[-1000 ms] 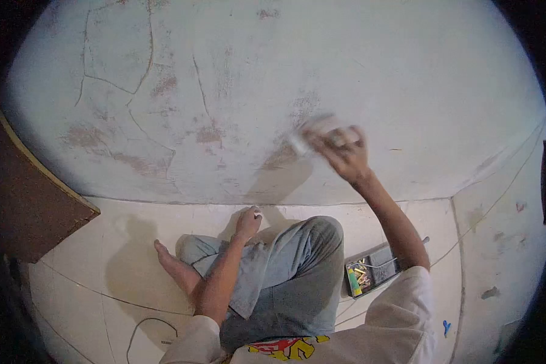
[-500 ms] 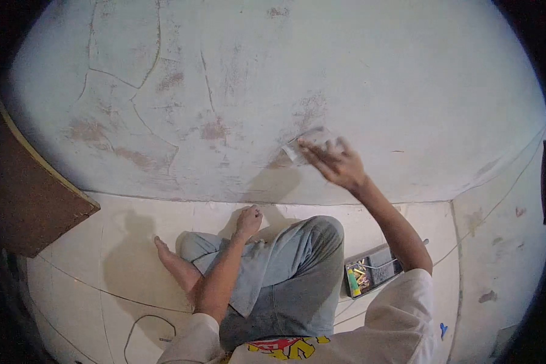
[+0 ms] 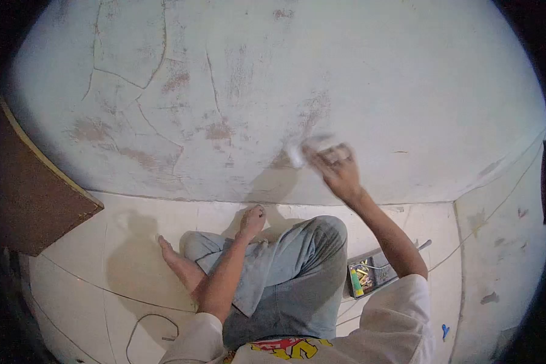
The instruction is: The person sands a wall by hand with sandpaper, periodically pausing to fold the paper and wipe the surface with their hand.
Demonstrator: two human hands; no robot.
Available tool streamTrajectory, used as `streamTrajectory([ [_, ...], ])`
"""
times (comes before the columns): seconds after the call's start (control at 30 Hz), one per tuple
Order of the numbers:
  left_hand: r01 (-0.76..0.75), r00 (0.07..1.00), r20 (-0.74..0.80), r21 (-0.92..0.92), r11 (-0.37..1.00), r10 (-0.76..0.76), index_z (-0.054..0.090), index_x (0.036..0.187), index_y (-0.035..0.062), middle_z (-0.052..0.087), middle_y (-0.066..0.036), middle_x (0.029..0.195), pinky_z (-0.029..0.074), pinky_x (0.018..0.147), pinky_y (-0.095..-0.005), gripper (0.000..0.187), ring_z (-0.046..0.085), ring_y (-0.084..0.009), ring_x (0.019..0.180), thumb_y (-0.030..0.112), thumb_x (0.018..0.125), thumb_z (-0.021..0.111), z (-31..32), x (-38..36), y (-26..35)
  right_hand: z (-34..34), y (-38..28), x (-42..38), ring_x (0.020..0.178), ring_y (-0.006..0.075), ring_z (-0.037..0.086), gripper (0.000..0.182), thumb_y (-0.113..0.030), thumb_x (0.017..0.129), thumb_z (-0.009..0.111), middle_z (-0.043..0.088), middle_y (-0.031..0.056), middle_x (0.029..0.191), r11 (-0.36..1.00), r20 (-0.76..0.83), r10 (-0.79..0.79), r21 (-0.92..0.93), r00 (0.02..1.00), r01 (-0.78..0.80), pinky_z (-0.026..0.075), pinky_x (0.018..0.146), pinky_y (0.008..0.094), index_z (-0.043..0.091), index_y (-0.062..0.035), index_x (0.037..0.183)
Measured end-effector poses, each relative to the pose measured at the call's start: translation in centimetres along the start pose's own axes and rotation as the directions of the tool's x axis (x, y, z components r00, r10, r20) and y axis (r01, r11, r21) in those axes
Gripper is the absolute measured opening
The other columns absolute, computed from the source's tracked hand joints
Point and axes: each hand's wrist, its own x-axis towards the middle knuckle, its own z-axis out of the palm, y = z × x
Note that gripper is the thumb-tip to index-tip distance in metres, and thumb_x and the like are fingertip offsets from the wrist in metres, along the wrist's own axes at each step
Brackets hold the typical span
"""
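My right hand is pressed against the pale wall, its fingers closed on a flat, pale sheet that looks like sandpaper. Both the sheet and my fingertips are smeared by motion. Rough brownish patches and long cracks mark the wall's surface to the left and just above this hand. Low down, near the foot of the wall, my left hand is curled closed beyond my crossed legs; whatever it might hold is hidden.
A black paint tray with a roller handle and several small coloured pieces sits by my right knee. A brown board juts in from the left. A blue object and a thin cable lie on the floor.
My right hand has shifted slightly down and left with the sheet, which is now more blurred. My left hand stays closed near the wall's foot. The whole view has shifted a little.
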Motion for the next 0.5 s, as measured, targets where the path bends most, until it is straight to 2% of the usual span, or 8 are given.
streamTrajectory([
  [0.03,-0.015,1.0,0.02,-0.039,0.999,0.016,0.058,0.094,0.0004,0.065,-0.017,0.092,0.047,0.077,-0.0389,0.019,0.062,-0.03,0.084,0.014,0.08,0.055,0.4,0.2,-0.6,2.0,-0.7,-1.6,0.093,0.018,0.053,0.044,-0.009,0.079,0.059,0.063,-0.0044,0.115,0.981,0.043,-0.188,0.05,0.981,0.186,0.037,0.093,0.0449,0.058,-0.0176,0.122],
  [0.13,0.033,0.997,0.079,-0.102,0.994,-0.025,0.058,0.094,0.0013,0.065,-0.018,0.091,0.047,0.078,-0.0411,0.021,0.062,-0.0323,0.086,0.017,0.081,0.055,-1.1,-0.5,1.3,1.2,-4.3,-2.6,0.09,0.0217,0.055,0.034,-0.01,0.081,0.06,0.064,0.0056,0.106,0.96,0.009,-0.198,0.202,0.98,0.192,0.041,0.09,0.0409,0.06,-0.012,0.115],
  [0.2,0.104,0.989,0.115,-0.125,0.987,-0.09,0.059,0.094,0.0013,0.065,-0.02,0.09,0.047,0.079,-0.0436,0.023,0.062,-0.0353,0.089,0.02,0.082,0.056,-1.7,-0.7,2.4,2.0,-6.8,-4.1,0.082,0.0187,0.055,0.024,-0.015,0.09,0.055,0.062,0.0097,0.093,0.716,0.059,0.452,0.571,0.89,-0.401,0.046,0.076,0.0368,0.058,-0.0082,0.113],
  [0.23,0.08,0.995,0.067,-0.102,0.992,-0.074,0.059,0.093,0.0017,0.065,-0.019,0.089,0.048,0.079,-0.0429,0.021,0.063,-0.0346,0.088,0.019,0.081,0.056,-1.6,-0.9,2.2,2.1,-8.0,-4.3,0.082,0.0187,0.055,0.024,-0.015,0.09,0.055,0.062,0.0097,0.093,0.717,0.054,0.45,0.574,0.891,-0.396,0.046,0.076,0.0368,0.058,-0.0082,0.113],
  [0.3,0.056,0.998,0.022,-0.064,0.996,-0.055,0.059,0.093,0.002,0.065,-0.019,0.089,0.048,0.078,-0.0423,0.02,0.063,-0.0338,0.087,0.017,0.08,0.056,-1.5,-1.0,2.0,2.3,-10.2,-4.4,0.077,0.0141,0.052,0.018,-0.014,0.094,0.049,0.056,0.0091,0.078,0.124,0.209,0.836,0.829,0.508,-0.546,0.044,0.066,0.0318,0.057,-0.0024,0.105],
  [0.37,0.032,0.999,0.029,-0.081,0.996,-0.03,0.06,0.093,0.0026,0.065,-0.018,0.088,0.048,0.078,-0.0416,0.019,0.063,-0.0329,0.086,0.014,0.079,0.056,-1.3,-0.9,1.6,2.9,-11.2,-4.5,0.079,0.0101,0.048,0.018,-0.017,0.096,0.047,0.055,0.0065,0.082,-0.07,0.255,0.884,0.901,0.393,-0.427,0.042,0.067,0.0268,0.056,-0.0005,0.098],
  [0.43,0.032,0.999,0.021,-0.09,0.995,-0.03,0.06,0.093,0.0024,0.065,-0.018,0.088,0.048,0.078,-0.0412,0.019,0.063,-0.0329,0.085,0.014,0.079,0.056,-0.9,-0.7,1.0,4.8,-11.5,-5.5,0.103,0.0287,0.057,0.031,-0.018,0.095,0.049,0.059,0.0159,0.108,-0.323,0.376,0.892,0.919,0.25,-0.226,0.048,0.09,0.0388,0.048,0.0045,0.116],
  [0.5,0.032,0.999,0.012,-0.096,0.995,-0.031,0.06,0.093,0.0021,0.065,-0.018,0.087,0.048,0.078,-0.0409,0.019,0.063,-0.0329,0.085,0.014,0.079,0.055,-0.5,-0.6,0.5,2.3,-11.2,-3.5,0.107,0.0323,0.056,0.039,-0.024,0.094,0.048,0.056,0.0186,0.112,-0.429,0.417,0.884,0.903,0.21,0.015,0.045,0.094,0.0424,0.044,0.0046,0.122],
])
